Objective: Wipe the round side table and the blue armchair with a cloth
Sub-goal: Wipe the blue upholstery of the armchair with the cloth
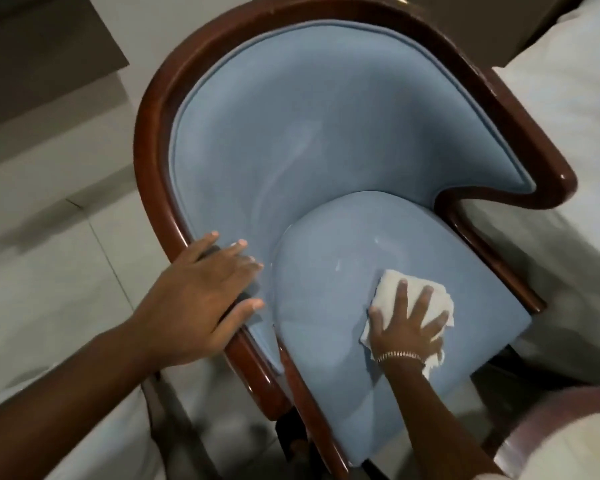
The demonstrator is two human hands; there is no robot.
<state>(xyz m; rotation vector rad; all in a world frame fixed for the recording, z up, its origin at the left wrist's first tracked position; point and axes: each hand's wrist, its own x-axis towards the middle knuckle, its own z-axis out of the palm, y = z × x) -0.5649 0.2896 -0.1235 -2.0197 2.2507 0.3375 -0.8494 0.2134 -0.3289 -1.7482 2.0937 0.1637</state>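
The blue armchair (291, 140) fills the view, with light blue upholstery and a glossy dark red-brown wooden frame. A white cloth (392, 289) lies on the seat cushion (326, 306). My right hand (407, 322) presses flat on the cloth with fingers spread; a bracelet is on that wrist. My left hand (201, 299) rests palm down on the chair's left wooden armrest, fingers reaching onto the blue padding. The curved edge of the round side table (568, 420) shows at the bottom right, blurred.
Pale tiled floor (49, 271) lies to the left of the chair. White bedding (575, 81) sits at the upper right, close to the chair's right arm. A dark brown panel (32, 46) is at the upper left.
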